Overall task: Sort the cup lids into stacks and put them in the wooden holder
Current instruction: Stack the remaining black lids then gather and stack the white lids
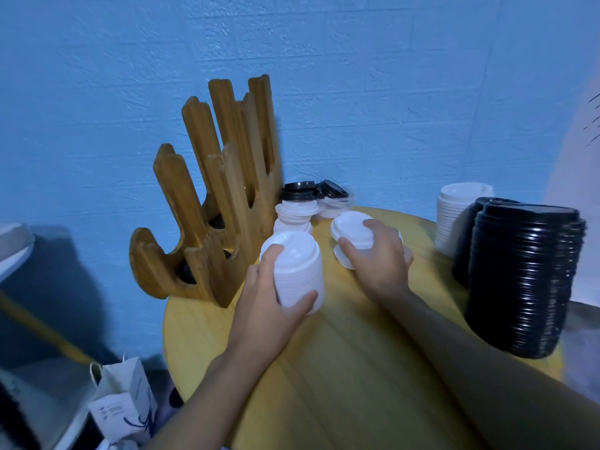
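Observation:
My left hand [259,300] grips a stack of white lids [297,267], tilted, just right of the wooden holder [214,203]. My right hand [378,254] lies over a smaller pile of white lids [350,227] on the round table [341,368], fingers curled round them. Behind them stands a small stack of white lids [293,217] topped by black lids [297,191]. Dark lids show low inside the holder's slots.
At the right stand tall stacks of black lids [526,280] and, behind them, a stack of white lids [454,216]. More loose black and white lids [334,196] lie by the blue wall. A paper bag [126,404] sits on the floor at the left.

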